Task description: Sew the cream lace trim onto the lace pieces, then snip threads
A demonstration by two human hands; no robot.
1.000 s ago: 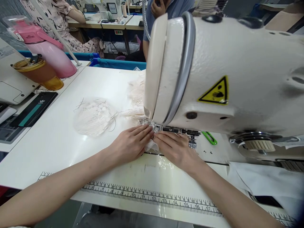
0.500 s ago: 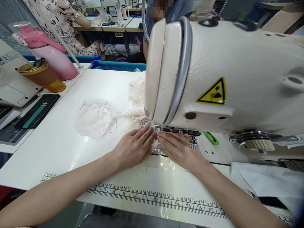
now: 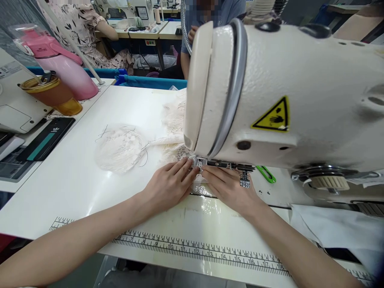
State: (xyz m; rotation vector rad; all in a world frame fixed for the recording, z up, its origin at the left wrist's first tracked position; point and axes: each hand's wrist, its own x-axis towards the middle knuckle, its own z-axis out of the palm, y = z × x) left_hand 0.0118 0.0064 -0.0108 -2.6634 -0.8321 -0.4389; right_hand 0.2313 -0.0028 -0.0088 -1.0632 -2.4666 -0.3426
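A white sewing machine (image 3: 270, 80) fills the upper right, its head above both hands. Under it lies pale lace fabric (image 3: 174, 150), which stretches left to a round lace piece (image 3: 120, 149) on the white table (image 3: 90, 188). My left hand (image 3: 171, 182) lies flat on the lace edge, its fingers extended together beside the presser foot. On the other side, my right hand (image 3: 229, 186) rests with its fingers on the fabric, partly hidden by the machine's metal attachment (image 3: 244, 176). The needle is hidden behind the machine head.
A green thread cutter (image 3: 266, 174) and white cloth (image 3: 339, 224) lie at the right. On the left are a pink bottle (image 3: 66, 72), a brown cup (image 3: 54, 94) and a black case (image 3: 46, 139). Two people sit beyond the blue-edged table.
The view has shifted slightly, and the lace near the machine has moved a little. Both hands stay almost where they were. A hand of the person opposite now shows beside the machine.
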